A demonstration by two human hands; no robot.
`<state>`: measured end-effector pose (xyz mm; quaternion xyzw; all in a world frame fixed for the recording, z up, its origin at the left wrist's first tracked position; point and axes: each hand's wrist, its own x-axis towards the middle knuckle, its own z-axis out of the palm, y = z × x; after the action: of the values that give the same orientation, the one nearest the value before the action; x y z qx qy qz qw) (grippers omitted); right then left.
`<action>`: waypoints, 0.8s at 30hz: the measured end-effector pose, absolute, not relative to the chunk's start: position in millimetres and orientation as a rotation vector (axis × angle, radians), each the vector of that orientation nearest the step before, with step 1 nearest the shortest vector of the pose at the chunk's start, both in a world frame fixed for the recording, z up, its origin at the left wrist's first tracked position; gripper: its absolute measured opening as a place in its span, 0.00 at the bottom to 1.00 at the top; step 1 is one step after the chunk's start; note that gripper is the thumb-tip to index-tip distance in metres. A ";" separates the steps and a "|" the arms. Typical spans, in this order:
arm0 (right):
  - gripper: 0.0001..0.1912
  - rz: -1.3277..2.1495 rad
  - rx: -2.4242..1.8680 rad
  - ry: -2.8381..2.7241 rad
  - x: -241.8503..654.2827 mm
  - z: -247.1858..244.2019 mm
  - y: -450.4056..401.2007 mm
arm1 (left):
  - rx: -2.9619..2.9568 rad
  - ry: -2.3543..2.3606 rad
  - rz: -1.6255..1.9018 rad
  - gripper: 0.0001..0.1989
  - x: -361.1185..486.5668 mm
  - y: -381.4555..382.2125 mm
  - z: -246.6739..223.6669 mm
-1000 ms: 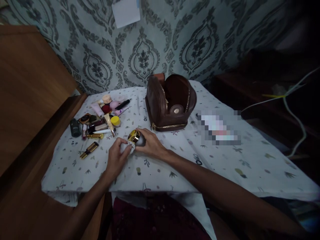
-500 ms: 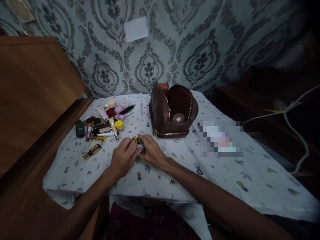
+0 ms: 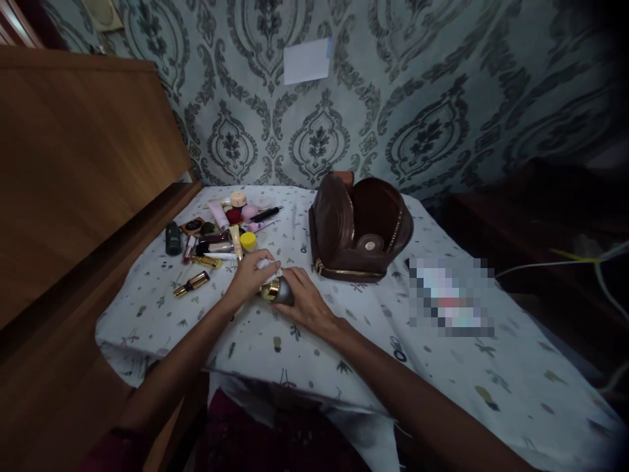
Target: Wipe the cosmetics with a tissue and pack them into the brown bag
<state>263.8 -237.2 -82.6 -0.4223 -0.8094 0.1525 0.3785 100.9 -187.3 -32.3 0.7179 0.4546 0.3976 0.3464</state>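
My right hand (image 3: 310,305) is wrapped round a small rounded container (image 3: 285,292), dark grey with a shiny gold part facing left. My left hand (image 3: 249,278) pinches a crumpled white tissue (image 3: 268,264) against the container's gold end. Both hands are close together, just over the front middle of the cloth. Left of them lies a gold and black lipstick tube (image 3: 191,284). A cream-coloured tube (image 3: 236,240) and a yellow-lidded jar (image 3: 248,241) lie just beyond my left hand. My fingers hide part of the container.
A brown cosmetic bag (image 3: 339,252) stands unzipped behind my right hand. Several cosmetics, among them a dark green bottle (image 3: 172,238) and a pink tube (image 3: 217,214), cluster at the back left. A blurred-out flat item (image 3: 449,295) lies right, on the patterned tablecloth (image 3: 363,328).
The view has shifted, so the table's contents appear further right. My left fingers have moved to the container's upper side with the tissue, showing more of the gold part. My right hand still holds it.
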 end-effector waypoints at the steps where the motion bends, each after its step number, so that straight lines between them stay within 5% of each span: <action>1: 0.32 0.413 -1.063 -2.063 264.6 -83.0 -237.0 | 1.781 1.173 1.031 0.09 100.4 -184.0 -35.2; 7: 0.34 0.575 -1.027 -1.941 268.8 -87.3 -231.8 | 1.609 1.158 1.068 0.09 98.9 -182.8 -50.2; 20: 0.28 0.797 -1.140 -1.621 268.5 -83.9 -227.3 | 1.905 1.113 0.931 0.31 93.4 -196.8 -55.9; 24: 0.28 0.776 -1.198 -1.658 268.3 -82.0 -228.9 | 2.003 1.191 0.910 0.25 93.2 -199.5 -56.6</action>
<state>268.3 -228.9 -82.0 -0.4866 -0.6733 0.3150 0.4591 93.2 -199.5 -56.6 0.7600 0.4520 0.3453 0.3144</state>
